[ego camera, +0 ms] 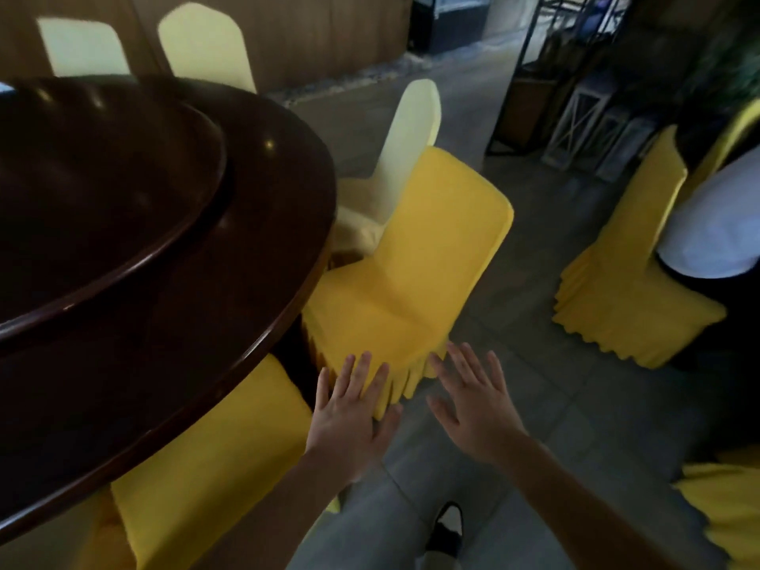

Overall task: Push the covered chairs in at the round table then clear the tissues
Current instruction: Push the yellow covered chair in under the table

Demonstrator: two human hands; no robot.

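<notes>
A dark brown round table [197, 306] with a raised turntable [103, 191] fills the left side. A yellow covered chair [411, 277] stands at the table's right edge, its seat partly out. My left hand [353, 413] reaches toward that chair's pleated skirt with fingers straight and spread, holding nothing. My right hand [473, 405] hovers just right of the same chair corner, also spread and holding nothing. Another yellow covered chair [214, 475] sits tucked under the table below my left arm. A pale cream covered chair [395, 166] stands beyond. No tissues are visible.
Two more cream chair backs [205, 47] show behind the table. A person in a white top [715, 224] sits on a yellow chair [629, 273] at right. A dark metal rack [530, 76] and white crates [575, 117] stand at the back. Grey tiled floor [555, 364] lies between.
</notes>
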